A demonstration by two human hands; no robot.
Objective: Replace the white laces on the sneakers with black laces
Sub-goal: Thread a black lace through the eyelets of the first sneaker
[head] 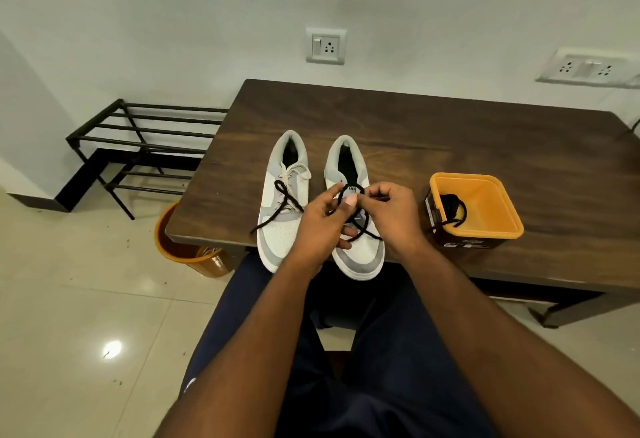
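At the bottom of the frame, dark navy trousers (363, 351) and two bare forearms lead up to the hands at the centre. The left hand (320, 226) and the right hand (393, 215) are both pinched on a black cord shoelace (353, 189), which arches in a loop between them over the tongue of the right-hand white-and-grey low sneaker (360, 257); its loose ends trail down across that shoe's toe. No white lace shows on this shoe, so the step in hand looks like tying or tightening the black lace here.

Just left of it, the other white-and-grey low sneaker (277, 243) has a white shoelace (294, 172) in its upper eyelets and a second black lace (287, 200) lying loosely across it; how much is threaded I cannot tell. Next, the loop needs closing without pulling the ends loose, and then that shoe needs work.

Both sit at the near edge of the dark wooden table (450, 132). At centre right stands an orange square plastic tub (485, 202) with something dark inside. At lower left, an orange round bin (187, 250) sits on the floor, a black metal rack (149, 136) beyond it.
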